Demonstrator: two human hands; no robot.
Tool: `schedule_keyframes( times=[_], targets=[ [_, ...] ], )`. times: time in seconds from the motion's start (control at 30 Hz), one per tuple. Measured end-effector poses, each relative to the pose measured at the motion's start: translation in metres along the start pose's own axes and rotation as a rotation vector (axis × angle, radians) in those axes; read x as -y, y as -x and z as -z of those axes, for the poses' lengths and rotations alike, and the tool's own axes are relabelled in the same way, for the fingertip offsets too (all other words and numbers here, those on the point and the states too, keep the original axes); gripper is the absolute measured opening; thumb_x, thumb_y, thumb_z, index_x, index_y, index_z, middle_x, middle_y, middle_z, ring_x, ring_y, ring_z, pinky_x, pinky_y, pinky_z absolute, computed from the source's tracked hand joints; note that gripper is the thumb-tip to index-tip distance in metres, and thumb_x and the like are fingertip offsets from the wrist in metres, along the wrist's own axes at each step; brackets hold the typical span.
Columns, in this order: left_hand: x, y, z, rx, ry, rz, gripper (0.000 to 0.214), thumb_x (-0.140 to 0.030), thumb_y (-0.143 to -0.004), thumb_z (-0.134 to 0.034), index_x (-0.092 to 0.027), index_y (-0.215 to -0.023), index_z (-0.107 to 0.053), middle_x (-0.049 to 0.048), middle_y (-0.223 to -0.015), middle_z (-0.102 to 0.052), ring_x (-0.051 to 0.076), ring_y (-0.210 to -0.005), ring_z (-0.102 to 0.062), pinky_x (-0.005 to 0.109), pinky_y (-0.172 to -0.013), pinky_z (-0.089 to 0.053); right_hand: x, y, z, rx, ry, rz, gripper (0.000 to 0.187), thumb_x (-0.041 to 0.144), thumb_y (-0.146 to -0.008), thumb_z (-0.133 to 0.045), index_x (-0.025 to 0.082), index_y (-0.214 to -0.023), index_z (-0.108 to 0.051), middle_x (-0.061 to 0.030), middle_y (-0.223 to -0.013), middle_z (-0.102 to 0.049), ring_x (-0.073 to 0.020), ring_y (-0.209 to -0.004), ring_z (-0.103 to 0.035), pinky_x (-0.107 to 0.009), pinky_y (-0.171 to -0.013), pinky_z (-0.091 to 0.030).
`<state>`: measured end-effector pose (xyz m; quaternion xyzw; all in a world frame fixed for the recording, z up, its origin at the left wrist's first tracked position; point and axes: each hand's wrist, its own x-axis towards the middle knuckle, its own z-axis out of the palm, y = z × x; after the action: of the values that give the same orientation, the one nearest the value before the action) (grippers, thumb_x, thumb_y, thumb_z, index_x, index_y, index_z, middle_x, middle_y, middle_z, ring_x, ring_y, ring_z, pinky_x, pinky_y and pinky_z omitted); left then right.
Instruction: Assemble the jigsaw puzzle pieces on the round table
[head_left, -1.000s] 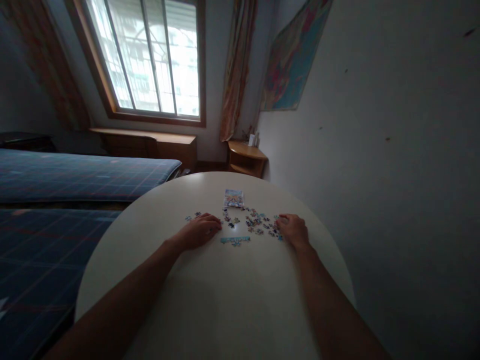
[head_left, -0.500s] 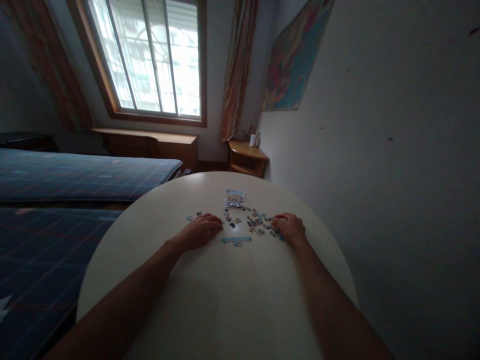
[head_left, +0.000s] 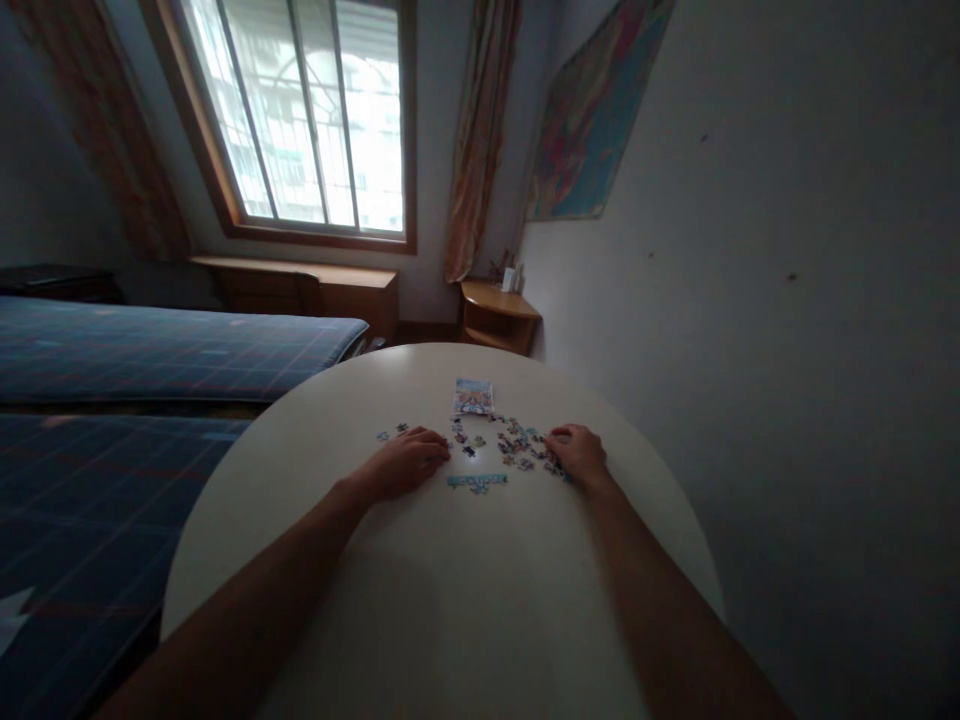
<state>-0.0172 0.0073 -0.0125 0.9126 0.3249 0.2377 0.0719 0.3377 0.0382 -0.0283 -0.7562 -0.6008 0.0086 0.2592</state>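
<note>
Worktop (head_left: 450,590): joined blue strip (head_left: 477,481) nearest the person, loose puzzle pieces (head_left: 517,441) beyond. Right hand (head_left: 577,455) at their right edge, left hand (head_left: 409,462) near a dark piece (head_left: 469,451); fingers part-curled, grip unclear. Apparently sorting; lifting any flat piece calls for a fine pinch.

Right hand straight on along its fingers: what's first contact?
Likely the scattered puzzle pieces, right by the right hand's fingertips; whether it already touches some is unclear.
</note>
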Motion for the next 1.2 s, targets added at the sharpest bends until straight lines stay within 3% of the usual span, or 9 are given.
schedule_keyframes(
  times=[0.37,0.53,0.77,1.03,1.2],
  targets=[
    [-0.003,-0.001,0.002,0.007,-0.001,-0.001,0.022,-0.021,-0.097,-0.05,-0.023,-0.105,-0.071,0.006,-0.115,-0.068,0.021,-0.108,-0.061,0.036,-0.098,-0.049,0.006,0.001,0.004,0.037,-0.037,-0.011,0.026,0.038,-0.074,-0.071,0.022,-0.094,-0.076,-0.0104,-0.108,-0.073,-0.0278,-0.104,-0.067,-0.039,-0.092,-0.05],
    [-0.003,-0.001,0.003,0.007,0.0,-0.006,0.023,-0.021,-0.096,-0.05,-0.023,-0.105,-0.071,0.0062,-0.115,-0.068,0.021,-0.108,-0.061,0.036,-0.098,-0.049,0.01,0.005,0.005,0.063,-0.15,0.023,0.024,0.031,-0.076,-0.069,0.021,-0.098,-0.072,-0.0058,-0.094,-0.076,-0.0227,-0.094,-0.069,-0.035,-0.087,-0.051],
    [-0.003,-0.001,0.003,0.007,0.006,-0.002,0.022,-0.021,-0.097,-0.051,-0.023,-0.105,-0.071,0.0058,-0.116,-0.068,0.021,-0.108,-0.061,0.036,-0.098,-0.048,0.019,0.01,0.016,0.064,-0.384,0.057,0.029,0.024,-0.077,-0.063,0.021,-0.105,-0.072,-0.0061,-0.097,-0.075,-0.0223,-0.091,-0.07,-0.037,-0.088,-0.051],
    [-0.003,-0.001,0.0,-0.037,0.05,0.033,0.022,-0.025,-0.096,-0.052,-0.024,-0.104,-0.072,0.0067,-0.117,-0.067,0.021,-0.108,-0.061,0.036,-0.099,-0.047,0.057,0.034,0.021,0.232,-0.812,0.117,0.032,0.04,-0.074,-0.069,0.016,-0.096,-0.072,-0.0106,-0.093,-0.077,-0.0228,-0.086,-0.072,-0.035,-0.079,-0.056],
    [-0.014,-0.006,0.0,-0.116,0.11,0.11,0.022,-0.026,-0.094,-0.052,-0.021,-0.104,-0.071,0.0086,-0.113,-0.068,0.021,-0.103,-0.063,0.036,-0.096,-0.048,0.083,0.056,0.02,0.364,-0.967,0.149,0.043,0.042,-0.07,-0.073,0.017,-0.104,-0.073,-0.0076,-0.087,-0.075,-0.0191,-0.076,-0.069,-0.034,-0.073,-0.056]
  ],
)
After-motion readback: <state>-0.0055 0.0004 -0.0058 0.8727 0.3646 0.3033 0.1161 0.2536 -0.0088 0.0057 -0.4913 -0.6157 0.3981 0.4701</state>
